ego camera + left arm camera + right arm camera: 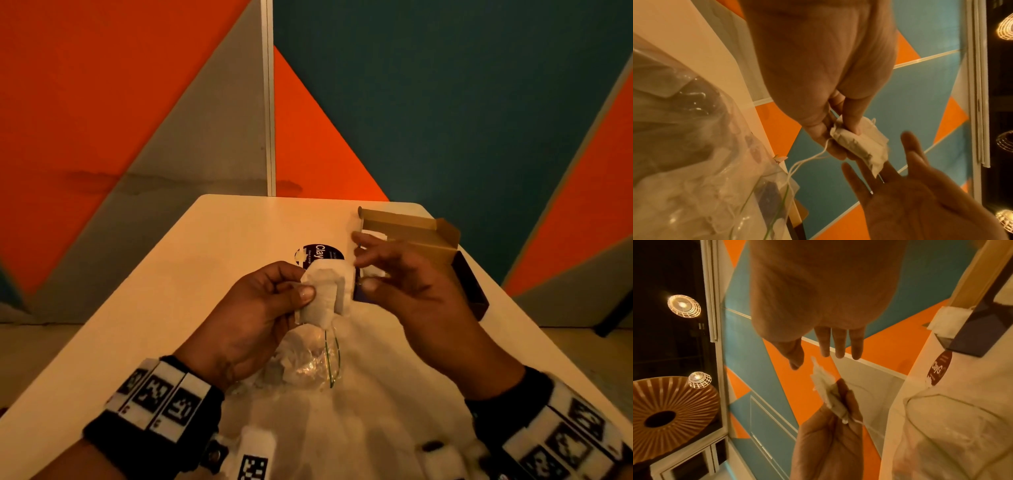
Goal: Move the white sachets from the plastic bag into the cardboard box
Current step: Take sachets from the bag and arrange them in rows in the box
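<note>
- Left hand (253,318): thumb and fingers pinch a white sachet (323,294), raised above the bench (171,274), on the near side of the cardboard box (428,240).
- Right hand (404,287): fingers spread and relaxed, grasping nothing, just beside the sachet's box-side edge, between sachet and box.
- The sachet's string (807,160) trails down into the plastic bag (308,363); snag risk is judged moderate.
- The plastic bag lies crumpled on the bench nearer the person than the box, with more sachets seemingly inside.
- The box stands open, flaps up; a white sachet (945,321) already shows at its edge.
- Recommended: take the free edge in the right hand, release the left only once that hold is firm, draw the string clear, then lower the sachet flat into the box.
</note>
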